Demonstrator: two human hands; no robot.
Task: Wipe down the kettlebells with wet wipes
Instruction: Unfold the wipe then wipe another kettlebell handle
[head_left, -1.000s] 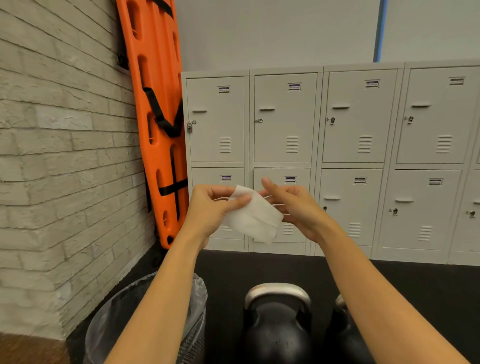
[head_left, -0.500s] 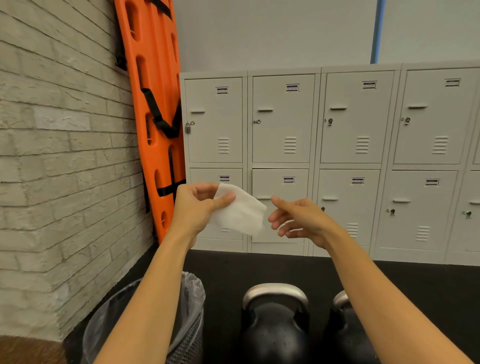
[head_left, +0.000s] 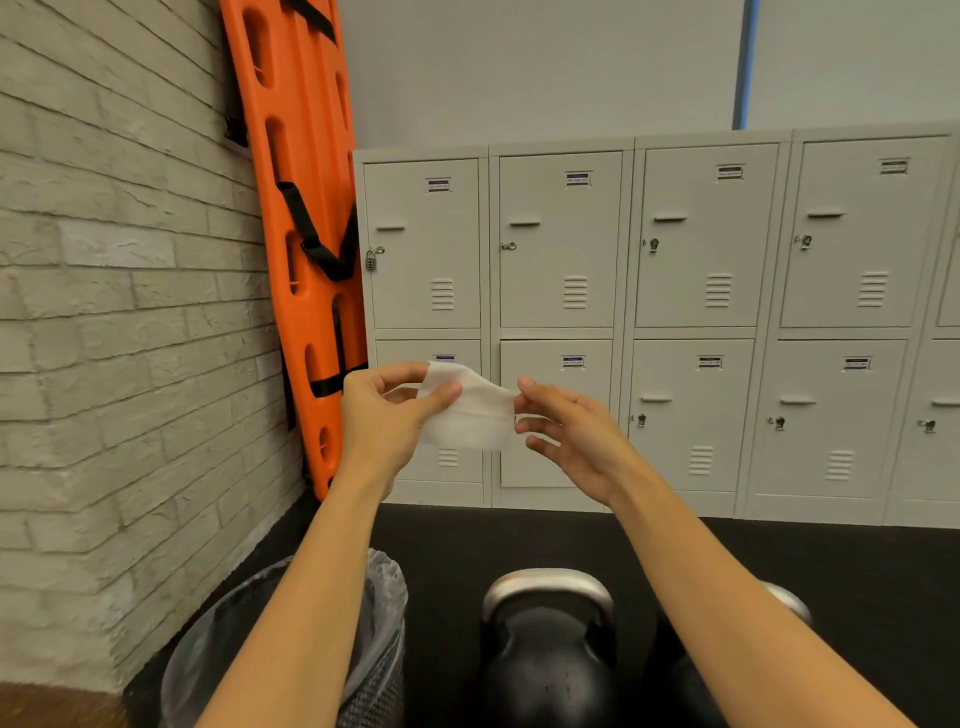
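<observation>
Returning to the wet wipe (head_left: 470, 415), the right hand (head_left: 571, 436) pinches its edge opposite the left hand's (head_left: 384, 415) thumb-and-finger pinch, probably to spread it above the kettlebells (head_left: 548, 654) on the floor.

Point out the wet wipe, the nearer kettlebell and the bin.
wet wipe (head_left: 470, 415): head view, middle of the sheet.
nearer kettlebell (head_left: 546, 675): head view, black body below the handle.
bin (head_left: 387, 577): head view, liner at the rim.

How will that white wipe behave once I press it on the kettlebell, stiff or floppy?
Probably floppy: the wipe sags between the left hand and right hand. It looks thin and light, so it should mould round the kettlebell handle, though it may bunch.
</observation>
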